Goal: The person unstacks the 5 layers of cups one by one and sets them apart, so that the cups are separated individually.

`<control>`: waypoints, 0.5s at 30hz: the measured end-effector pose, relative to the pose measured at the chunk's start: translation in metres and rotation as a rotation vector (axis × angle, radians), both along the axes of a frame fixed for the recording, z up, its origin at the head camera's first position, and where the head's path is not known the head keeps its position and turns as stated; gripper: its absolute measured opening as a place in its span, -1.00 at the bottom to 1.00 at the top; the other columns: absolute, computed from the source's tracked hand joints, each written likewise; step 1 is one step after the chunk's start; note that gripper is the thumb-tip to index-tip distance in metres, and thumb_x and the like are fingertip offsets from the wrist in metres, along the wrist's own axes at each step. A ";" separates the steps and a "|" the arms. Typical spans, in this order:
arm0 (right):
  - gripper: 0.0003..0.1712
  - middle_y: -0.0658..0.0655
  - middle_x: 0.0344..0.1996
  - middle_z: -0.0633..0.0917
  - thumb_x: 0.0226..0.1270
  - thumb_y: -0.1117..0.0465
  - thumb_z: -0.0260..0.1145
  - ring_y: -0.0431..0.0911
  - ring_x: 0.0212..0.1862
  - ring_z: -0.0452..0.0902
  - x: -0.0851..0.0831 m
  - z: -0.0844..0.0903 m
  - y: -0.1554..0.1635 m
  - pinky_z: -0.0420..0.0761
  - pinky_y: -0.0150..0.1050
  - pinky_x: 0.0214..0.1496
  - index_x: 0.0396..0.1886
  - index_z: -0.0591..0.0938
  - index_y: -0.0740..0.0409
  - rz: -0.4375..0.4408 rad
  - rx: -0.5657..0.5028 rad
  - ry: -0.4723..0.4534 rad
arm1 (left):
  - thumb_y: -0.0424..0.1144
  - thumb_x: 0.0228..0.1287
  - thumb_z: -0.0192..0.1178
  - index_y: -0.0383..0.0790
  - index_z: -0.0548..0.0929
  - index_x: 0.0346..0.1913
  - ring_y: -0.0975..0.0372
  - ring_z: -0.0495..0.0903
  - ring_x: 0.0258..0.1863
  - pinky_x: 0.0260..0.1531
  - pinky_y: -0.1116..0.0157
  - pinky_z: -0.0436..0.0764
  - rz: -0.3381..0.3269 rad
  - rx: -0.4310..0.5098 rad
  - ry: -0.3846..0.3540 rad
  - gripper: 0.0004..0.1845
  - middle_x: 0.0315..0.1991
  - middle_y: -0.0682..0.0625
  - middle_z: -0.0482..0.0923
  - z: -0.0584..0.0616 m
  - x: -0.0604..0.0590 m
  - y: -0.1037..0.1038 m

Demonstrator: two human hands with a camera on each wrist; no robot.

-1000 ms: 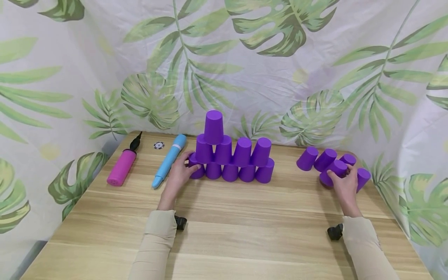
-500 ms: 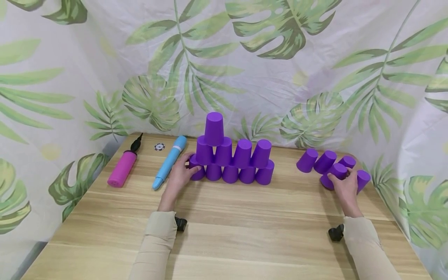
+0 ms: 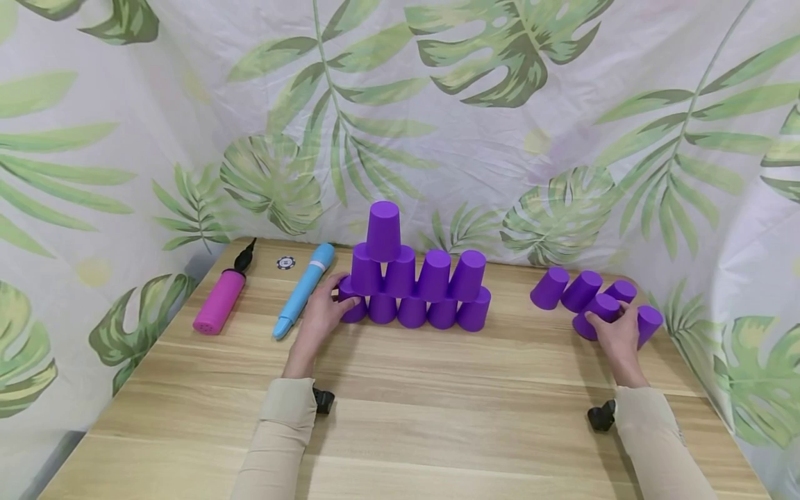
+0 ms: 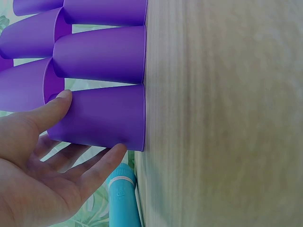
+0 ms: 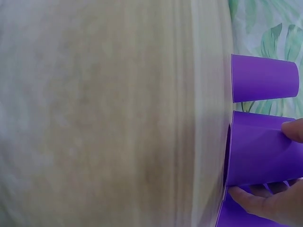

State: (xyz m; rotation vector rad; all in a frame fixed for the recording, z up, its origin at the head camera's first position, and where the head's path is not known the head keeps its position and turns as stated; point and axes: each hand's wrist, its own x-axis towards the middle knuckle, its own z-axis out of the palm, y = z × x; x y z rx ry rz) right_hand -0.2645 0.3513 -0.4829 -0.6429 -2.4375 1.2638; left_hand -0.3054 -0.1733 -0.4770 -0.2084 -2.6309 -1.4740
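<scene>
Upside-down purple cups form a stack (image 3: 412, 278) in the table's middle: several in the bottom row, several above, one top cup (image 3: 384, 231). My left hand (image 3: 321, 309) holds the leftmost bottom cup (image 4: 104, 116), thumb on one side and fingers along the other. On the right, my right hand (image 3: 619, 337) grips another purple cup (image 3: 602, 305) between thumb and fingers. The right wrist view shows the dark opening under its rim, slightly tilted against the table. Loose purple cups (image 3: 548, 288) stand around that hand, one just to its right (image 3: 648, 325).
Left of the stack lie a light-blue pump-like tube (image 3: 304, 292), a pink hand pump (image 3: 220, 301) with a black nozzle, and a poker chip (image 3: 285, 262). A leaf-patterned cloth (image 3: 475, 160) hangs behind the wooden table (image 3: 450, 417).
My right hand's cup has come slightly down and left, nearer the table. The left hand stays at its cup, and the stack stands the same. The head view has shifted a little.
</scene>
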 end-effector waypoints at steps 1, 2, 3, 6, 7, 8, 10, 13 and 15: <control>-0.11 0.52 0.31 0.28 0.25 0.22 0.32 0.30 0.34 0.20 0.000 0.000 0.000 0.20 0.05 0.45 0.41 0.05 0.40 0.003 -0.001 0.002 | -0.35 0.27 0.26 -0.33 0.35 0.34 -0.08 0.41 0.22 0.17 0.00 0.51 0.000 -0.001 0.000 -0.41 0.22 -0.30 0.43 0.000 0.000 0.000; -0.11 0.52 0.31 0.27 0.25 0.22 0.32 0.31 0.34 0.20 -0.001 0.000 0.000 0.20 0.05 0.45 0.41 0.04 0.41 0.006 -0.002 0.003 | -0.35 0.27 0.26 -0.32 0.35 0.34 -0.08 0.41 0.22 0.17 0.00 0.51 0.001 0.000 0.000 -0.41 0.22 -0.30 0.43 0.001 0.000 0.000; -0.12 0.52 0.30 0.28 0.24 0.22 0.32 0.30 0.34 0.21 -0.001 0.000 0.000 0.21 0.05 0.44 0.40 0.05 0.41 0.006 0.001 0.005 | -0.35 0.27 0.26 -0.32 0.35 0.34 -0.08 0.41 0.22 0.17 0.00 0.51 0.002 0.000 0.000 -0.41 0.22 -0.30 0.43 0.001 -0.001 -0.001; -0.13 0.51 0.29 0.30 0.23 0.24 0.31 0.30 0.33 0.23 -0.002 0.001 0.000 0.23 0.05 0.43 0.39 0.07 0.41 0.009 0.002 0.008 | -0.35 0.27 0.27 -0.33 0.35 0.34 -0.08 0.41 0.22 0.17 0.01 0.51 0.003 0.000 -0.001 -0.41 0.22 -0.30 0.43 0.001 -0.001 -0.001; -0.14 0.51 0.29 0.30 0.23 0.24 0.31 0.30 0.33 0.23 -0.002 0.001 0.000 0.23 0.05 0.43 0.39 0.07 0.41 0.011 0.003 0.008 | -0.35 0.26 0.27 -0.33 0.36 0.33 -0.08 0.41 0.22 0.17 0.01 0.51 0.005 -0.002 -0.001 -0.41 0.21 -0.30 0.44 0.001 -0.001 -0.001; -0.14 0.51 0.29 0.30 0.23 0.24 0.30 0.30 0.33 0.23 -0.002 0.001 0.000 0.23 0.05 0.43 0.39 0.07 0.41 0.012 0.002 0.006 | -0.35 0.26 0.27 -0.33 0.36 0.33 -0.07 0.42 0.22 0.17 0.01 0.51 0.007 -0.002 -0.001 -0.41 0.21 -0.30 0.44 0.001 -0.001 -0.001; -0.14 0.51 0.30 0.29 0.23 0.24 0.30 0.29 0.33 0.22 -0.003 0.001 0.000 0.22 0.05 0.44 0.40 0.06 0.39 0.011 -0.004 0.007 | -0.35 0.25 0.28 -0.34 0.36 0.33 -0.08 0.42 0.21 0.17 0.01 0.52 0.009 -0.005 -0.001 -0.41 0.21 -0.30 0.44 0.001 -0.001 -0.001; -0.11 0.48 0.31 0.27 0.20 0.29 0.32 0.28 0.33 0.21 -0.002 0.001 -0.001 0.21 0.04 0.45 0.41 0.05 0.36 0.004 -0.015 0.043 | -0.35 0.24 0.29 -0.34 0.36 0.33 -0.08 0.42 0.21 0.17 0.01 0.52 0.010 -0.006 -0.004 -0.40 0.22 -0.30 0.43 0.001 0.000 -0.001; -0.09 0.46 0.31 0.27 0.17 0.32 0.34 0.27 0.33 0.21 -0.002 0.002 -0.002 0.21 0.02 0.45 0.42 0.04 0.34 -0.002 -0.015 0.080 | -0.35 0.24 0.29 -0.34 0.36 0.32 -0.08 0.42 0.21 0.17 0.01 0.51 0.009 -0.004 -0.008 -0.40 0.22 -0.30 0.43 0.002 0.000 -0.001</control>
